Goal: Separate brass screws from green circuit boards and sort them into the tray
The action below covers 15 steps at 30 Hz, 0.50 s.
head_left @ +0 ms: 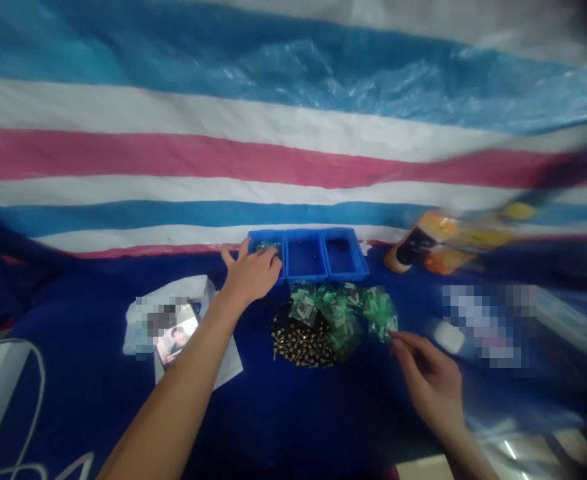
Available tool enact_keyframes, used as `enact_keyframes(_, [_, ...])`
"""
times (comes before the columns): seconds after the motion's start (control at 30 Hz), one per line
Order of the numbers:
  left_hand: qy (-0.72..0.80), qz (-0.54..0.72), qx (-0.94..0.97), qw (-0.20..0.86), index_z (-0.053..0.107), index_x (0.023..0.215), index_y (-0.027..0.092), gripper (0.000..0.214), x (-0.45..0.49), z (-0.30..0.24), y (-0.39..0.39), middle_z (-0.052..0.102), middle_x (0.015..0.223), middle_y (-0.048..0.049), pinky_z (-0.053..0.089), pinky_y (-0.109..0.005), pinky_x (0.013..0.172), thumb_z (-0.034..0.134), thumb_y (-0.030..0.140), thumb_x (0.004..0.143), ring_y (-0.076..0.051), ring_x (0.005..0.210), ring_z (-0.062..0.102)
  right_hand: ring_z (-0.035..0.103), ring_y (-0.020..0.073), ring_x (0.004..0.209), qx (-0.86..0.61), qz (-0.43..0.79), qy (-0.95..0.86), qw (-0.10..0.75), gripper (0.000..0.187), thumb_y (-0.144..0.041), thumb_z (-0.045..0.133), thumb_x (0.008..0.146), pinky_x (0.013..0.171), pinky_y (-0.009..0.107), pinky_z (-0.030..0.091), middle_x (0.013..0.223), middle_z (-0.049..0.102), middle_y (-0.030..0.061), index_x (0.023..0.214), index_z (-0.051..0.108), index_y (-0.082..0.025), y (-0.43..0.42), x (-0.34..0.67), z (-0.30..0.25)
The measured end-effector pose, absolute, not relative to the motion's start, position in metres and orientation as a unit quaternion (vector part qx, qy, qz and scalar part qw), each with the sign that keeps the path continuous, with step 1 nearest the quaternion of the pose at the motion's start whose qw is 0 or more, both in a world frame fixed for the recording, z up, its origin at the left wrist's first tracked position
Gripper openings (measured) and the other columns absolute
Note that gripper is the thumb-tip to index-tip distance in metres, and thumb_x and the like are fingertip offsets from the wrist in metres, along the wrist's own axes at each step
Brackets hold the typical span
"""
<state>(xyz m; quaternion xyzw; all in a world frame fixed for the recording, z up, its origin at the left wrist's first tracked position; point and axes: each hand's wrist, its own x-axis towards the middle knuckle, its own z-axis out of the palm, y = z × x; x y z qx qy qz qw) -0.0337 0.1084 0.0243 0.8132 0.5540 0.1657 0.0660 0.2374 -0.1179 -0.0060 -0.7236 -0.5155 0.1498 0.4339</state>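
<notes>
Beside right hand (434, 381), green packets (377, 308).

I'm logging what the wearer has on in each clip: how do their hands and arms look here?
Both the left hand and the right hand are ungloved. The left forearm is bare, with no sleeve, watch or band visible. The right forearm, partly shown, looks sleeveless too. Rings are too small to judge.
</notes>
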Motion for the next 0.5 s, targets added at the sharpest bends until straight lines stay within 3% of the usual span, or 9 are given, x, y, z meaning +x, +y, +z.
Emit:
enact_keyframes(0.1, [0.538, 0.222, 0.811, 0.064, 0.067, 0.11, 0.027, 0.029, -0.027, 0.04, 0.091, 0.067, 0.124, -0.0071, -0.001, -0.075, 0.106, 0.043, 0.037, 0.097, -0.04, 0.137, 0.033, 0.063, 0.0181, 0.056, -0.752, 0.118, -0.505, 0.407, 0.022, -0.039, 0.062, 0.088, 0.056, 0.029, 0.051, 0.067, 0.069, 0.0024, 0.094, 0.073, -0.02, -0.14, 0.232, -0.024])
enact_keyframes(0.2, [0.511, 0.306, 0.798, 0.094, 0.063, 0.115, 0.027, 0.026, -0.033, 0.057, 0.041, 0.065, 0.125, -0.0062, 0.018, -0.066, 0.112, 0.05, 0.037, 0.094, -0.036, 0.134, 0.04, 0.059, 0.0162, 0.051, -0.77, 0.093, -0.498, 0.389, 0.024, -0.038, 0.061, 0.089, 0.054, 0.029, 0.049, 0.064, 0.066, 0.0011, 0.096, 0.072, -0.019, -0.142, 0.227, -0.031])
enact_keyframes(0.3, [0.481, 0.35, 0.774, 0.217, 0.06, 0.119, 0.031, 0.027, -0.049, 0.052, -0.027, 0.061, 0.126, -0.0043, 0.045, -0.048, 0.102, 0.053, 0.031, 0.093, -0.028, 0.117, 0.057, 0.057, 0.0155, 0.051, -0.771, 0.097, -0.506, 0.376, 0.023, -0.038, 0.059, 0.09, 0.054, 0.029, 0.048, 0.063, 0.065, 0.0006, 0.095, 0.071, -0.019, -0.136, 0.227, -0.028])
enact_keyframes(0.5, [0.565, 0.394, 0.688, 0.229, 0.059, 0.112, 0.031, 0.024, -0.059, -0.002, -0.12, 0.062, 0.114, -0.0051, 0.056, -0.04, 0.079, 0.055, 0.022, 0.091, -0.024, 0.098, 0.063, 0.06, 0.016, 0.056, -0.732, 0.09, -0.577, 0.352, 0.021, -0.035, 0.057, 0.091, 0.057, 0.029, 0.048, 0.069, 0.067, 0.0017, 0.098, 0.071, -0.02, -0.135, 0.225, -0.029])
